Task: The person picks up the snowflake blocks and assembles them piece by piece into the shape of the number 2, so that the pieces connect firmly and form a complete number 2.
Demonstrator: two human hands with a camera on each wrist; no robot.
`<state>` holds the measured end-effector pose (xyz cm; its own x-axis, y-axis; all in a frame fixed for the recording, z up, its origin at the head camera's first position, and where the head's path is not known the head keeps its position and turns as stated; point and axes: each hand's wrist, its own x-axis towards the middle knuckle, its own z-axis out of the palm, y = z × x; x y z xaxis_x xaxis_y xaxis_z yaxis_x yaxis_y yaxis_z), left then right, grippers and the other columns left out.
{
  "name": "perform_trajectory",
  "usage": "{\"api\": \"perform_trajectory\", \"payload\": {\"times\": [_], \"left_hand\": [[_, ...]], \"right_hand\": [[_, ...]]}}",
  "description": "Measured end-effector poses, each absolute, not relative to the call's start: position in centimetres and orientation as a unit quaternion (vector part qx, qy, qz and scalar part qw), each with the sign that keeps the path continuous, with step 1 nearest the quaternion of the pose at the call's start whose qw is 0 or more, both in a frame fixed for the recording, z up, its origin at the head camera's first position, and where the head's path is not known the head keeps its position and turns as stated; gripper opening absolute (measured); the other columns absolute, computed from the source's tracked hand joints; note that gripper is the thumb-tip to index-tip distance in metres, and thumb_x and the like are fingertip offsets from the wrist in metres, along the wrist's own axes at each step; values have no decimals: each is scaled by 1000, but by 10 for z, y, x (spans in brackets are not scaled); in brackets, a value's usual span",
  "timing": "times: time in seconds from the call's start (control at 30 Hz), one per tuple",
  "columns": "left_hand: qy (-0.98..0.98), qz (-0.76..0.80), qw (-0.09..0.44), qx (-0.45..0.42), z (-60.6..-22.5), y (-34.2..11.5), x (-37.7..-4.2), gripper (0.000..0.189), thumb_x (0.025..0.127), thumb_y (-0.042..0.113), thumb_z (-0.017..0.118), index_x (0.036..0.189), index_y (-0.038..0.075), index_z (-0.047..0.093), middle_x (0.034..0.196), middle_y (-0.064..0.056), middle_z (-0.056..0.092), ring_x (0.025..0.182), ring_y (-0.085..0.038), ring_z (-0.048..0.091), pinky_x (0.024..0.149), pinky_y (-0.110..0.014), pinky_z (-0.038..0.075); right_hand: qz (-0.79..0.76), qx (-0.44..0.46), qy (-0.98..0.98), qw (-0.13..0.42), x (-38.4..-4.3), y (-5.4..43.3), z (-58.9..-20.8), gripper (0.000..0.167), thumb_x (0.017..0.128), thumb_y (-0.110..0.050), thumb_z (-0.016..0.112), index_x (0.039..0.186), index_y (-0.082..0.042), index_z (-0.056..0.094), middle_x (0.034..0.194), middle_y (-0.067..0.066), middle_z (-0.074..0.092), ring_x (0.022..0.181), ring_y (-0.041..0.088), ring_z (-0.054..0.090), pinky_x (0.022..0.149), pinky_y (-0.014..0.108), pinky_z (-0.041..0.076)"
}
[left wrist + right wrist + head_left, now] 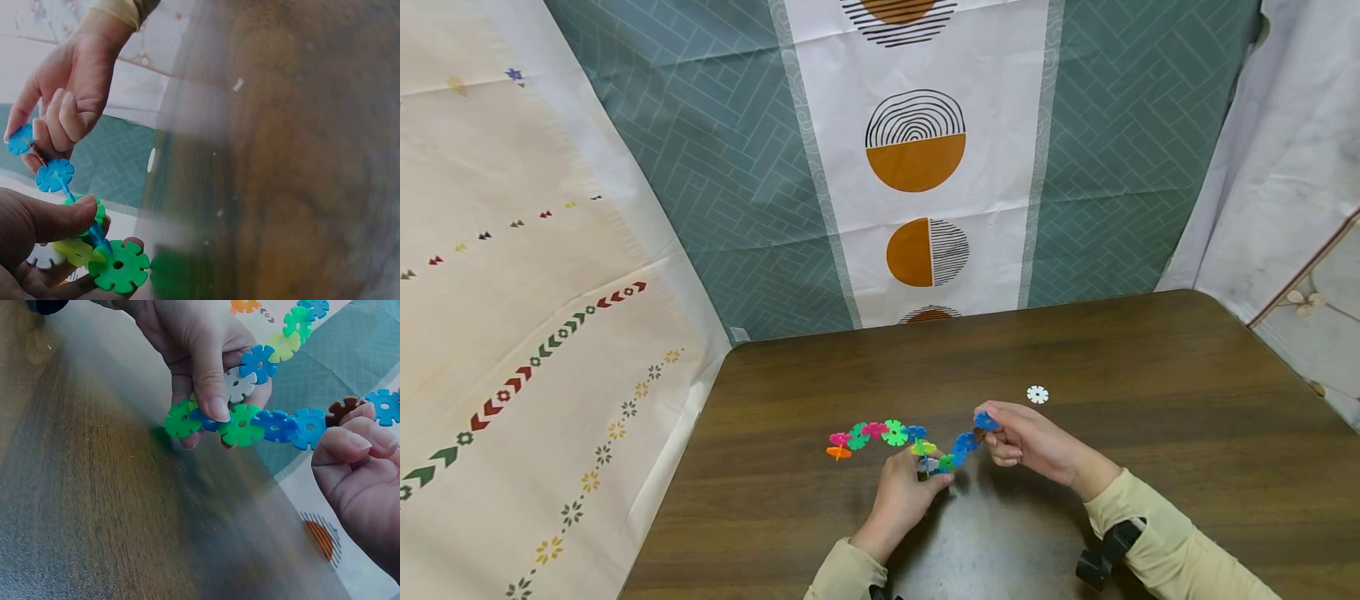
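A chain of notched snowflake discs in several colours runs between my two hands, above the table. My left hand (904, 493) grips the chain near its middle, with the thumb over a green disc (242, 425) and a white disc (240, 384) beside it. From there one branch stretches left, past a light green disc (894, 432) and a pink disc (875, 430), to an orange disc (838, 452). On the other branch, blue discs (309, 428) lead to a brown disc (342, 410). My right hand (1037, 446) pinches the blue end disc (20, 139) beyond it.
One loose white disc (1037, 394) lies on the brown wooden table (820, 375), just beyond my right hand. Patterned cloths hang behind the table (715, 150) and along both sides. A black strap device (1108, 550) sits on my right sleeve.
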<state>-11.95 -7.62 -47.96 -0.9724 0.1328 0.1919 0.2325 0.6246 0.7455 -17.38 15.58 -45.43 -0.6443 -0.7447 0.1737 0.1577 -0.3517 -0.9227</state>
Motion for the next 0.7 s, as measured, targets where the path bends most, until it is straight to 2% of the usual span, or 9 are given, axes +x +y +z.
{"api": "perform_trajectory", "payload": {"times": [0.2,0.43,0.57,0.7], "left_hand": [[-895,-429,47,-109,-478,-77,-120,25,77,17,84,96,9,71,91,1,70,90,-19,65,78,-32,52],[-893,-438,21,-98,-477,-78,-120,25,78,19,84,96,11,70,89,5,69,89,-17,64,77,-32,51],[-893,-441,15,-90,-477,-78,-121,24,78,20,83,97,11,70,88,8,68,88,-14,63,77,-30,50],[-893,-440,17,-90,-477,-77,-122,24,80,21,82,98,11,71,91,8,67,90,-14,63,78,-31,50]], "right_hand": [[-767,-293,491,291,-174,157,-455,38,110,-21,21,117,-2,53,79,0,46,53,18,22,55,26,27],[-757,-264,530,275,-176,161,-455,47,109,-29,25,131,10,42,84,2,55,54,17,28,55,23,34],[-753,-279,532,269,-177,162,-454,49,110,-28,24,134,12,38,89,4,59,54,18,31,53,27,30],[-750,-275,540,266,-177,163,-454,49,109,-29,25,134,10,41,90,6,59,55,19,32,54,31,26]]}}
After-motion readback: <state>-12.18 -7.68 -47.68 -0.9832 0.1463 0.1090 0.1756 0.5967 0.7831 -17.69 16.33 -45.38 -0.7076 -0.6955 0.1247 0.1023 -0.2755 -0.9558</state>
